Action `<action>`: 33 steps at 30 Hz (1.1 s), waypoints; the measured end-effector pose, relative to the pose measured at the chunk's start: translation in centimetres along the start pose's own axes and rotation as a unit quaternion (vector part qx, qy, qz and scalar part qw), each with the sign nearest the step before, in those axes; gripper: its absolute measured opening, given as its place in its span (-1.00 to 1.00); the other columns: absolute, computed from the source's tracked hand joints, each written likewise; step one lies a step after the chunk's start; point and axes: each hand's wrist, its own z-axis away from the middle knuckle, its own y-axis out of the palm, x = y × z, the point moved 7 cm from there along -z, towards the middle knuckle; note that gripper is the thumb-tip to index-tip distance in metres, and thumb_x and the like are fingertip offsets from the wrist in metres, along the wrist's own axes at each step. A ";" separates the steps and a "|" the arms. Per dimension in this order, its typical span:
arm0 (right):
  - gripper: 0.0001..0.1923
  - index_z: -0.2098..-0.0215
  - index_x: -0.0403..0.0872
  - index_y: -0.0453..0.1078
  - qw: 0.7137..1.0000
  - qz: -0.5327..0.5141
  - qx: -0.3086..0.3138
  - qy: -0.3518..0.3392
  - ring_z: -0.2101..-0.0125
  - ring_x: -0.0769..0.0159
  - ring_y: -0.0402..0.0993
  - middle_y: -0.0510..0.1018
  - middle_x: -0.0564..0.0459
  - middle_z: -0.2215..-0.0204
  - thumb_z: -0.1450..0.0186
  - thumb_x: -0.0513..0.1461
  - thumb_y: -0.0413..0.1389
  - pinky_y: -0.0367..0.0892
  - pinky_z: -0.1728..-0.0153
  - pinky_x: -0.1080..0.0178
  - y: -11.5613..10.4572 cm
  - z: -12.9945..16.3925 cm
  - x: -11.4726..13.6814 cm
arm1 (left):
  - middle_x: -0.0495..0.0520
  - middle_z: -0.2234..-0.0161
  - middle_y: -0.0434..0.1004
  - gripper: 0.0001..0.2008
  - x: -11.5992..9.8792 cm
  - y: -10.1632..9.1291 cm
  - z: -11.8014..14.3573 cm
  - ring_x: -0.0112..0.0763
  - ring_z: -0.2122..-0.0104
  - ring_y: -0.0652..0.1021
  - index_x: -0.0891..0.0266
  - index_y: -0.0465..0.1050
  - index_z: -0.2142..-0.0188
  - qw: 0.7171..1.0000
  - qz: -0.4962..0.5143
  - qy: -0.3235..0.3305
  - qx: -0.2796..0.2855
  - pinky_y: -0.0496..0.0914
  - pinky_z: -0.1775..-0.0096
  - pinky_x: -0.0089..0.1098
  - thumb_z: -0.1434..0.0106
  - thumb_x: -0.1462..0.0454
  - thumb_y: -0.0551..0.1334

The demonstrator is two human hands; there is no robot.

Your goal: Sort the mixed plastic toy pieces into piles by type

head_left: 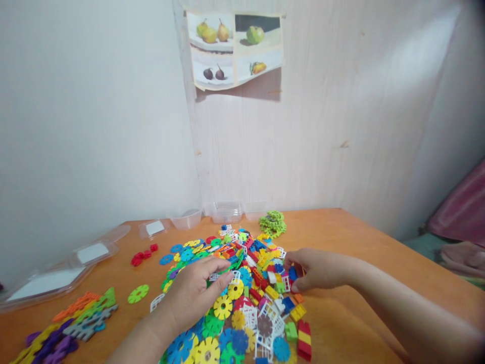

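On the table (359,227), both hands (197,290) (318,268) rest amid the toy pile (246,283).

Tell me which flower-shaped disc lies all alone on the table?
The light green disc, left of the big pile; it touches nothing, while the red discs sit clustered.
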 end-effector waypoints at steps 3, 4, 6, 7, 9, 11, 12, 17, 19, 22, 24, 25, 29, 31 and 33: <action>-0.64 0.19 -0.01 0.43 1.000 -0.007 -0.002 0.004 0.39 0.30 0.41 0.53 0.11 0.37 -0.07 -0.08 0.28 0.16 0.46 0.35 0.2 -0.3 -0.6 | 0.00 0.08 0.60 -0.72 -0.6 0.0 0.1 -0.30 0.08 0.56 0.04 0.55 0.10 1.000 -0.007 0.019 0.005 0.42 0.03 -0.30 -0.34 0.04 0.15; -0.67 0.21 -0.01 0.42 1.000 -0.009 -0.008 0.007 0.40 0.32 0.40 0.52 0.11 0.38 -0.07 -0.12 0.27 0.15 0.47 0.36 0.2 -0.4 -0.9 | 0.00 0.08 0.60 -0.72 -0.8 0.0 0.1 -0.30 0.08 0.56 0.04 0.55 0.11 1.000 -0.008 0.023 0.006 0.41 0.03 -0.31 -0.34 0.05 0.15; -0.75 0.26 -0.02 0.41 1.000 -0.021 -0.014 0.014 0.42 0.34 0.40 0.51 0.13 0.41 -0.07 -0.20 0.23 0.13 0.50 0.37 0.2 -0.6 -1.4 | -0.01 0.09 0.60 -0.73 -1.1 -0.1 0.2 -0.31 0.08 0.55 0.04 0.55 0.11 1.000 -0.011 0.027 0.005 0.41 0.02 -0.31 -0.35 0.06 0.14; -0.79 0.29 -0.03 0.39 0.999 -0.032 -0.014 0.019 0.44 0.35 0.40 0.51 0.14 0.44 -0.07 -0.24 0.20 0.13 0.51 0.38 0.2 -0.7 -1.6 | -0.01 0.09 0.60 -0.73 -1.3 -0.1 0.2 -0.32 0.08 0.55 0.04 0.55 0.10 1.000 -0.013 0.028 0.005 0.40 0.03 -0.32 -0.35 0.06 0.15; -0.87 0.36 -0.05 0.34 0.998 -0.061 -0.020 0.028 0.48 0.37 0.41 0.50 0.14 0.49 -0.08 -0.30 0.13 0.13 0.53 0.39 0.2 -0.9 -1.9 | -0.02 0.09 0.60 -0.73 -1.6 -0.2 0.3 -0.33 0.08 0.55 0.03 0.54 0.09 0.999 -0.011 0.030 0.003 0.40 0.03 -0.34 -0.35 0.06 0.15; -0.93 0.40 -0.06 0.30 0.996 -0.071 -0.050 0.027 0.50 0.37 0.40 0.49 0.13 0.53 -0.12 -0.30 0.09 0.14 0.54 0.38 -0.1 -1.0 -2.1 | -0.03 0.09 0.60 -0.73 -2.1 -0.2 0.5 -0.35 0.09 0.56 0.03 0.54 0.09 0.999 -0.007 0.032 0.001 0.39 0.03 -0.36 -0.35 0.06 0.16; -0.95 0.40 -0.06 0.30 0.995 -0.064 -0.068 0.025 0.50 0.36 0.41 0.50 0.12 0.53 -0.14 -0.29 0.09 0.14 0.53 0.38 -0.3 -1.1 -2.1 | -0.03 0.10 0.61 -0.73 -2.3 -0.2 0.5 -0.35 0.09 0.56 0.04 0.54 0.08 0.999 -0.008 0.032 0.002 0.39 0.04 -0.36 -0.35 0.06 0.15; -0.80 0.29 -0.04 0.37 0.995 0.006 -0.078 0.054 0.48 0.26 0.46 0.57 0.04 0.48 -0.21 -0.10 0.15 0.15 0.52 0.32 0.1 -1.3 -3.0 | 0.04 0.15 0.62 -0.70 -2.8 0.0 0.6 -0.29 0.10 0.56 0.09 0.55 0.09 0.999 -0.023 0.039 0.020 0.41 0.09 -0.36 -0.35 0.06 0.15; -0.77 0.27 -0.04 0.37 0.996 -0.013 -0.044 0.076 0.51 0.24 0.48 0.59 0.01 0.47 -0.22 -0.06 0.14 0.17 0.55 0.32 0.8 -1.3 -3.6 | 0.05 0.15 0.62 -0.71 -2.9 0.0 0.6 -0.28 0.10 0.56 0.10 0.55 0.10 0.999 -0.020 0.045 0.022 0.40 0.09 -0.36 -0.36 0.08 0.13; -0.76 0.24 -0.05 0.37 0.996 -0.060 -0.014 0.071 0.54 0.26 0.48 0.58 0.01 0.48 -0.22 -0.07 0.13 0.21 0.58 0.32 1.3 -1.2 -3.6 | 0.03 0.15 0.62 -0.72 -2.9 0.1 0.6 -0.28 0.11 0.56 0.10 0.54 0.09 0.999 -0.015 0.045 0.024 0.40 0.09 -0.35 -0.36 0.10 0.12; -0.79 0.23 -0.05 0.38 0.995 -0.091 -0.003 0.047 0.55 0.29 0.47 0.56 0.04 0.50 -0.21 -0.12 0.13 0.23 0.56 0.33 1.3 -1.1 -3.3 | 0.03 0.15 0.62 -0.72 -2.9 0.2 0.6 -0.28 0.10 0.56 0.10 0.54 0.10 0.999 -0.015 0.040 0.028 0.39 0.09 -0.35 -0.36 0.10 0.12; -0.79 0.22 -0.06 0.37 0.993 -0.110 0.006 0.038 0.55 0.31 0.46 0.55 0.06 0.50 -0.20 -0.15 0.13 0.24 0.56 0.34 1.4 -1.1 -3.2 | 0.03 0.14 0.61 -0.72 -2.9 0.2 0.6 -0.28 0.10 0.55 0.10 0.55 0.11 0.999 -0.015 0.038 0.031 0.39 0.09 -0.35 -0.37 0.09 0.12; -0.83 0.26 -0.07 0.32 0.985 -0.168 0.000 0.038 0.60 0.39 0.40 0.51 0.11 0.52 -0.15 -0.25 0.10 0.25 0.59 0.37 1.1 -1.3 -3.1 | 0.02 0.14 0.61 -0.71 -2.7 0.3 0.6 -0.29 0.10 0.55 0.08 0.54 0.10 0.999 -0.014 0.035 0.035 0.38 0.07 -0.34 -0.37 0.07 0.12; -0.84 0.31 -0.08 0.29 0.983 -0.173 -0.030 0.056 0.60 0.41 0.39 0.49 0.12 0.53 -0.11 -0.28 0.10 0.24 0.61 0.39 0.6 -1.3 -3.4 | 0.01 0.13 0.60 -0.71 -2.6 0.4 0.6 -0.31 0.09 0.54 0.06 0.54 0.09 0.999 -0.009 0.035 0.032 0.37 0.05 -0.35 -0.37 0.07 0.12; -0.84 0.31 -0.08 0.28 0.982 -0.175 -0.047 0.061 0.59 0.41 0.39 0.48 0.12 0.53 -0.09 -0.30 0.09 0.22 0.60 0.40 0.2 -1.4 -3.5 | 0.01 0.11 0.60 -0.71 -2.5 0.5 0.6 -0.31 0.08 0.54 0.05 0.53 0.08 0.999 -0.006 0.037 0.030 0.37 0.04 -0.35 -0.37 0.07 0.12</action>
